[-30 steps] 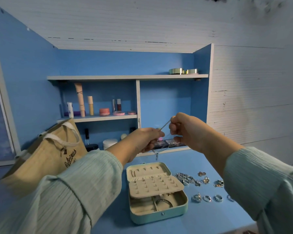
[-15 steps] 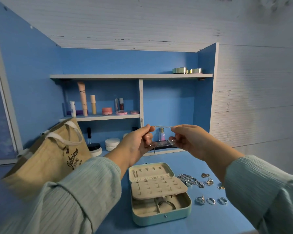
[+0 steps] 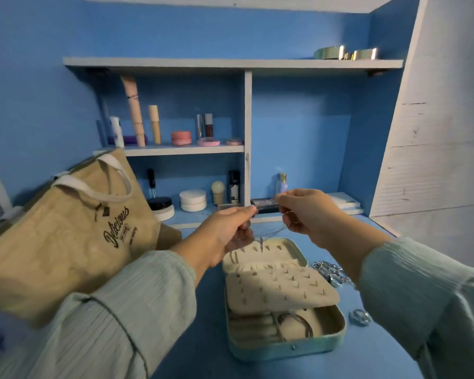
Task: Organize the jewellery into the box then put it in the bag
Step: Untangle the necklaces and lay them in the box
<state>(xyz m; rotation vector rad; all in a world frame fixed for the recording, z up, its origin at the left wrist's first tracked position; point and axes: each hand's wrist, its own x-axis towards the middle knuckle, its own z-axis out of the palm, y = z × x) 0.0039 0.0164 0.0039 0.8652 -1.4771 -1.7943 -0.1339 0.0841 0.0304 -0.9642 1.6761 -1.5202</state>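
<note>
Both arms are stretched out in front, sleeves down to the wrists. Left hand (image 3: 227, 233) has fingers curled in with thumb and fingertips pinching together. Right hand (image 3: 307, 212) is a bit higher and does the same pinch. The two hands sit close but don't touch.

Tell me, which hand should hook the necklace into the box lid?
Probably the left hand. It pinches the necklace end with the pendant hanging right over the open jewellery box lid's hooks. The right hand holds the other end higher, farther from them.
</note>
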